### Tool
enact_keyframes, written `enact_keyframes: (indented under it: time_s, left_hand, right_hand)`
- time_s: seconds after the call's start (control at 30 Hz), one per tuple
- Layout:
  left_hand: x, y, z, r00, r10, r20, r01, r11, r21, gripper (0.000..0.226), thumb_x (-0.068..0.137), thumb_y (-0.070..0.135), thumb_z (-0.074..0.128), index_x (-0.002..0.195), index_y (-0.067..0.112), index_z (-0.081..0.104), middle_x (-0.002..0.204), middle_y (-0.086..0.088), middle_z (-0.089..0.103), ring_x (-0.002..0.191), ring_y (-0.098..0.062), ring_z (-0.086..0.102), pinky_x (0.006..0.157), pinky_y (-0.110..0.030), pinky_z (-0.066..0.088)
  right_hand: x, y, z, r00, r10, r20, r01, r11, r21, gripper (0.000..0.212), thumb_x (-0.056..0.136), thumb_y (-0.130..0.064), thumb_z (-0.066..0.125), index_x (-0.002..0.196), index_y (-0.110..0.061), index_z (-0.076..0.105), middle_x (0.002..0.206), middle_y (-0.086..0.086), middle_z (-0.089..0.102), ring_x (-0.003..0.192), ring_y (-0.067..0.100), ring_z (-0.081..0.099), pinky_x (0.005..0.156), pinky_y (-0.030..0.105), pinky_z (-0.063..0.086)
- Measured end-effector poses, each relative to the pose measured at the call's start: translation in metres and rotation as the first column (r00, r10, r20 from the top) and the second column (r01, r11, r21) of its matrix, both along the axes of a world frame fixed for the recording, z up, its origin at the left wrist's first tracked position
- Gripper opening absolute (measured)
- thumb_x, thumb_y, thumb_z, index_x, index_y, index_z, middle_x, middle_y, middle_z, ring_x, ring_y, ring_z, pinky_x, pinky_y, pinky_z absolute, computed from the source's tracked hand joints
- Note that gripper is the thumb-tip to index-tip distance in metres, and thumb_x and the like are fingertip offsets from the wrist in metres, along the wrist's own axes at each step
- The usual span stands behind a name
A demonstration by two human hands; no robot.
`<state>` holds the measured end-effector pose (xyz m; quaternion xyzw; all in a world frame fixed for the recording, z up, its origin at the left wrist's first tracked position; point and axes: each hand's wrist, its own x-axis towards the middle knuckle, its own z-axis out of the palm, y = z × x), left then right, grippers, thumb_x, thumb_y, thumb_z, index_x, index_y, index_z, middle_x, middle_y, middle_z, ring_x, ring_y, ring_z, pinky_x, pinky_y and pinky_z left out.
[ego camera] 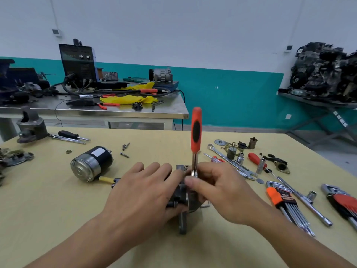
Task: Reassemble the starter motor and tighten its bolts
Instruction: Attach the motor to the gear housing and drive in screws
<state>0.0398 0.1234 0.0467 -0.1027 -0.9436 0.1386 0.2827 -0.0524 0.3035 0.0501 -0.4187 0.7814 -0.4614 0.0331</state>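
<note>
Entry 1: ratchet (196, 130) upright on starter housing (183, 200).
My left hand (146, 190) clasps the starter housing; my right hand (218, 192) pinches the ratchet low. Risk: the tall handle tilts and the socket slips.

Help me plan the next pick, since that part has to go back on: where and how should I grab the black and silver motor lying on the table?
Take the motor round the middle of its barrel, coming down from above. It lies on its side, so the curved flanks are free to clasp. Keep off the yellow-sleeved wire at its near end.
</note>
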Motion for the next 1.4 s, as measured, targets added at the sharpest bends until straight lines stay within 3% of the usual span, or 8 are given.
enact_keyframes:
  time_s: [0.1,0.27,0.47,0.67,0.87,1.07,1.27,1.4]
  left_hand:
    - [-0.002,-0.001,0.001,1.0,-0.004,-0.016,0.004,1.0,0.009,0.047,0.074,0.067,0.069,0.098,0.026,0.066,0.077,0.008,0.057,0.067,-0.018,0.056,0.059,-0.032,0.041]
    - [-0.002,0.0,-0.001,1.0,0.003,-0.02,-0.003,1.0,0.005,0.058,0.07,0.066,0.072,0.109,0.024,0.065,0.078,0.008,0.057,0.067,-0.019,0.057,0.058,-0.032,0.039]
    - [-0.002,-0.003,0.001,1.0,-0.013,0.01,0.013,1.0,0.015,0.05,0.073,0.07,0.069,0.1,0.028,0.064,0.08,0.01,0.058,0.068,-0.016,0.056,0.059,-0.03,0.04]
    - [-0.003,0.0,0.0,1.0,0.008,-0.013,-0.008,1.0,0.006,0.058,0.069,0.069,0.072,0.105,0.024,0.067,0.079,0.007,0.059,0.069,-0.019,0.058,0.059,-0.033,0.043]
    - [-0.003,-0.002,0.001,0.999,-0.028,-0.02,0.028,0.999,0.022,0.046,0.079,0.067,0.06,0.101,0.027,0.066,0.08,0.01,0.06,0.068,-0.016,0.058,0.058,-0.031,0.042]
    - [-0.003,-0.002,-0.002,1.0,-0.008,-0.027,0.009,1.0,0.013,0.06,0.071,0.067,0.07,0.11,0.021,0.067,0.081,0.006,0.06,0.069,-0.02,0.059,0.059,-0.034,0.044]
    - [-0.003,-0.003,-0.001,1.0,-0.024,0.008,0.024,0.999,0.036,0.055,0.073,0.068,0.07,0.106,0.025,0.066,0.083,0.008,0.06,0.071,-0.018,0.059,0.059,-0.033,0.044]
    - [-0.006,-0.003,0.0,1.0,-0.014,-0.024,0.015,1.0,0.014,0.057,0.075,0.068,0.065,0.109,0.023,0.066,0.083,0.008,0.061,0.072,-0.018,0.06,0.06,-0.034,0.045]
  right_hand:
    - [-0.003,0.007,-0.003,0.959,0.088,-0.268,-0.076,0.996,0.056,0.01,0.092,-0.022,0.069,0.099,-0.029,0.072,0.088,-0.01,0.072,0.083,0.012,0.067,0.073,0.035,0.055]
    - [0.004,-0.019,0.006,0.705,-0.038,0.708,0.162,0.981,-0.108,0.038,0.096,-0.041,0.059,0.073,-0.011,0.059,0.055,0.004,0.055,0.039,0.013,0.036,0.044,0.027,0.026]
    - [-0.002,0.004,0.0,0.957,0.046,-0.285,-0.018,0.995,0.101,0.021,0.095,-0.039,0.058,0.102,-0.023,0.07,0.085,-0.011,0.069,0.081,0.009,0.064,0.071,0.03,0.052]
    - [-0.002,-0.017,0.005,0.78,-0.106,0.616,0.148,0.989,-0.018,0.042,0.098,-0.047,0.056,0.075,-0.012,0.062,0.057,0.005,0.061,0.04,0.015,0.044,0.043,0.028,0.037]
    - [-0.004,0.005,-0.003,0.94,0.053,-0.337,-0.026,0.996,0.083,0.019,0.095,-0.034,0.062,0.108,-0.024,0.07,0.087,-0.015,0.07,0.084,0.006,0.064,0.075,0.024,0.052]
    - [-0.001,-0.016,0.004,0.809,-0.094,0.581,0.154,0.986,-0.055,0.044,0.099,-0.042,0.055,0.081,-0.003,0.063,0.056,0.009,0.057,0.037,0.013,0.041,0.046,0.027,0.034]
    - [-0.006,0.005,-0.004,0.931,0.048,-0.363,-0.026,0.997,0.067,0.02,0.097,-0.033,0.059,0.109,-0.022,0.071,0.086,-0.013,0.07,0.083,0.006,0.065,0.074,0.024,0.052]
    - [-0.006,-0.006,0.001,0.998,-0.036,0.046,0.037,0.999,-0.02,0.023,0.098,-0.035,0.059,0.094,-0.016,0.071,0.064,-0.007,0.066,0.057,0.008,0.057,0.058,0.029,0.048]
